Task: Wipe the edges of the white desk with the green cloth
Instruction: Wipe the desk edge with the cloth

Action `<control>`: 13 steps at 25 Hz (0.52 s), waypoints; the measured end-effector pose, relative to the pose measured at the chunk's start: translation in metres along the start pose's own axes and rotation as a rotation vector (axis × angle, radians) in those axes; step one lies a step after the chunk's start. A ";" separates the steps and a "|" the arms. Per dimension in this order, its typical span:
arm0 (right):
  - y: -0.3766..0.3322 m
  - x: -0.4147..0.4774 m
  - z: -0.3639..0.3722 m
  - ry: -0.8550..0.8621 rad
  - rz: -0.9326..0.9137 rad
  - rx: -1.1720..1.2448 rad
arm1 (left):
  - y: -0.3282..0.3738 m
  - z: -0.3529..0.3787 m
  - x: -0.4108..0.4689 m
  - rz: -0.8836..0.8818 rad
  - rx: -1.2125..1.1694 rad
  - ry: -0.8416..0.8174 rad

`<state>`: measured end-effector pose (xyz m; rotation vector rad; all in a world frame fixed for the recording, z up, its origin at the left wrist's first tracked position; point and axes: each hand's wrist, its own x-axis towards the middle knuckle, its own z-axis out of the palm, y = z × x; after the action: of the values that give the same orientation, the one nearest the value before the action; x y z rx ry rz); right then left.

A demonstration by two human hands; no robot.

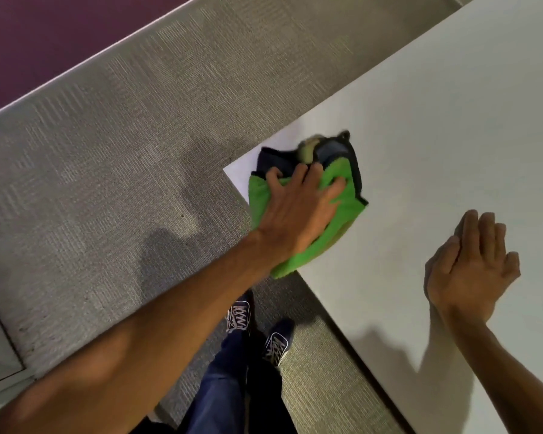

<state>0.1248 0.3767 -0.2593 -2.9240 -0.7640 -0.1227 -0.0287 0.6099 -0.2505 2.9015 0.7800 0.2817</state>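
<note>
The white desk fills the right of the view, with one corner pointing left at the middle. A green cloth with a dark blue-black underside lies folded over that corner and hangs past the near edge. My left hand presses flat on the cloth, fingers spread and curled into the fabric. My right hand rests palm down on the bare desk top, right of the cloth and apart from it, fingers together, holding nothing.
Grey carpet covers the floor left of and below the desk. A purple wall with a pale skirting runs across the top left. My legs in blue jeans and dark laced shoes stand close to the desk's near edge.
</note>
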 end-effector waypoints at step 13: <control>0.001 0.002 0.000 -0.009 -0.005 -0.039 | 0.028 0.001 -0.024 -0.078 -0.038 0.013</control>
<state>0.1269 0.3770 -0.2590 -2.9615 -0.7791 -0.1266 -0.0358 0.5737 -0.2502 2.8285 0.8772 0.3042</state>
